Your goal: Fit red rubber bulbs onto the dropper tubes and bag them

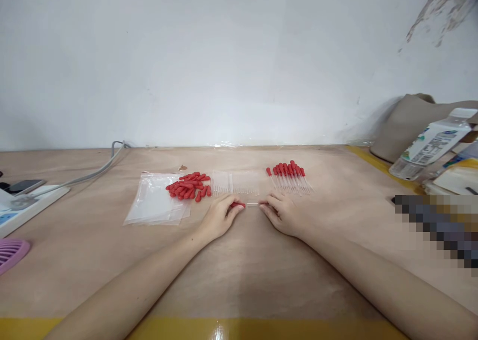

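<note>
Between finger and thumb, my left hand (221, 216) pinches a red rubber dropper bulb (238, 205), its open end facing right. My right hand (281, 214) is closed on a clear glass dropper tube (253, 204), whose free end points left at the bulb with a small gap between them. Beyond my left hand lies a pile of loose red bulbs (188, 185), partly on clear plastic bags (155, 200). Bare glass tubes (235, 183) lie in a row behind both hands. To their right sits a group of droppers with red bulbs fitted (289, 173).
At the left are a white power strip (37, 205) with a grey cable (91, 173), a phone (26, 186) and a purple slotted object (13, 255). A tilted plastic bottle (433, 143) and a beige bag (396, 126) stand at the right. A wall rises behind the table.
</note>
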`<state>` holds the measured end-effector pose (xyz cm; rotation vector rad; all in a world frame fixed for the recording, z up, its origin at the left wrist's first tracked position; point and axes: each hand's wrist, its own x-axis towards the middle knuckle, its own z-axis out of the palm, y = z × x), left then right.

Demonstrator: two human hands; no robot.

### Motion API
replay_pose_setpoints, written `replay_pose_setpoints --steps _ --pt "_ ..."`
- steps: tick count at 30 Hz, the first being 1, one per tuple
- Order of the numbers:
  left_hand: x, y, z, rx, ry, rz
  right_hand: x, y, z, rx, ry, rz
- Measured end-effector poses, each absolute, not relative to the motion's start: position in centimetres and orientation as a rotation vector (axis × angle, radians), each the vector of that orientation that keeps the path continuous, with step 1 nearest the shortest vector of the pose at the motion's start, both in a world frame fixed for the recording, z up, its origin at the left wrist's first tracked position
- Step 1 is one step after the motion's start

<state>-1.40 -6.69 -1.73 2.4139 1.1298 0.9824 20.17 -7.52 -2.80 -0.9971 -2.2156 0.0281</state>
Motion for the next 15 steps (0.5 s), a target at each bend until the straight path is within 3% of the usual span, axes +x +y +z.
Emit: replay_pose_setpoints --steps 15 --pt "-1.30 -7.09 -1.88 2.072 1.073 0.888 20.10 -7.30 -2.52 -0.901 -2.237 0.262"
